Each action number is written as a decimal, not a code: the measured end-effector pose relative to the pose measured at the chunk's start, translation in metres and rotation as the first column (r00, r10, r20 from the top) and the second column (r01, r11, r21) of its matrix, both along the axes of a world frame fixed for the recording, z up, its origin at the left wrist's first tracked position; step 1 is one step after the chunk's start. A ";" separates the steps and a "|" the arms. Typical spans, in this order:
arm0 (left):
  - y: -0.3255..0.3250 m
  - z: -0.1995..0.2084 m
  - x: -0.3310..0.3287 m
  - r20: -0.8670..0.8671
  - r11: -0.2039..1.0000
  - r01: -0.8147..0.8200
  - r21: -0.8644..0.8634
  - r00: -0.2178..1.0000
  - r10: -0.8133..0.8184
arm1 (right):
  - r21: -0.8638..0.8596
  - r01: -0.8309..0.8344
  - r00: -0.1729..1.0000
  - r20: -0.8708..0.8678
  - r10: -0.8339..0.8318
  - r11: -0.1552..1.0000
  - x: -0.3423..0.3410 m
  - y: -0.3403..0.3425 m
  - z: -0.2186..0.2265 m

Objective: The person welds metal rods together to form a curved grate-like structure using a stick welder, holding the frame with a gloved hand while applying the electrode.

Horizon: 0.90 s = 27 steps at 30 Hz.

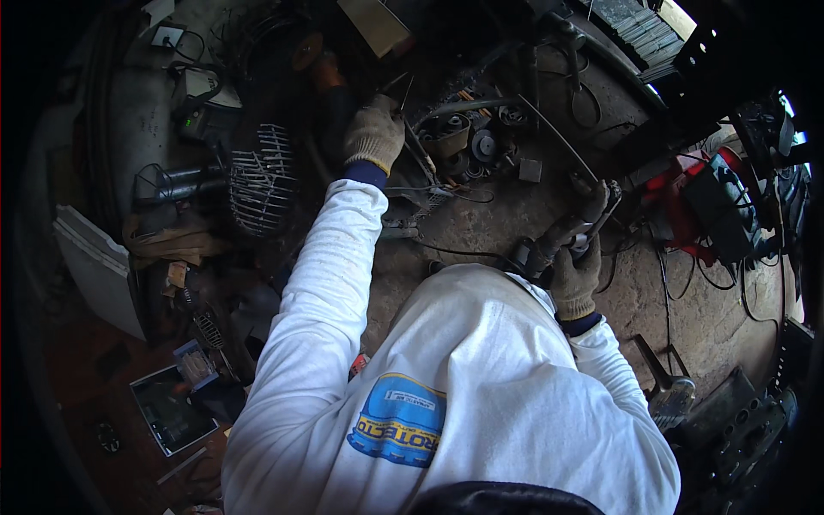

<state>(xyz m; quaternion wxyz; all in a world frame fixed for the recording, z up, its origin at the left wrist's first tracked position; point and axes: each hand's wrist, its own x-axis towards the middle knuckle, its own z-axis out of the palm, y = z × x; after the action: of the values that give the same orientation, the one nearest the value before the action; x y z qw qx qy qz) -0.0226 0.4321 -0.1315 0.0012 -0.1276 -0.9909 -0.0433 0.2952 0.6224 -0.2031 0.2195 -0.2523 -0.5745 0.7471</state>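
My left hand (375,134), in a grey knit glove, reaches far forward with its fingers curled. Thin rods (407,91) stick up by its fingertips; whether they are in its grip is hard to make out. Just left of it lies a dark tool with an orange part (326,73). At the right, close to my body, my gloved right hand (576,273) is closed on a welding electrode holder (592,219). From the holder's jaws a long thin electrode (556,137) points forward and left, its tip clear of other things.
Beyond my hands lies a heap of metal parts with a round gear-like piece (483,144) and a small block (530,170). A wire-ribbed metal rack (262,180) stands left. A red machine (678,202) with trailing cables (668,283) is right. Dark cable (463,250) crosses the floor.
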 end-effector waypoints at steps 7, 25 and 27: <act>-0.001 0.011 0.003 0.072 0.999 -0.011 -0.034 0.997 0.013 | 0.055 0.017 1.000 -0.018 -0.016 0.998 -0.001 -0.004 0.004; -0.039 0.012 0.015 0.078 0.981 0.053 -0.184 0.996 -0.039 | 0.058 -0.035 0.999 0.020 0.034 0.998 -0.007 -0.006 0.001; -0.038 0.010 0.017 0.060 0.977 0.063 -0.205 0.997 -0.052 | 0.093 -0.021 1.000 0.022 0.020 0.995 -0.007 -0.005 0.004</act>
<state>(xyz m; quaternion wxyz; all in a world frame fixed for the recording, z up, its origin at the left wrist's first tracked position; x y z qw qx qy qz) -0.0053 0.3940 -0.1220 -0.0405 -0.1545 -0.9855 0.0565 0.2879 0.6170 -0.1989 0.2174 -0.2436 -0.6135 0.7190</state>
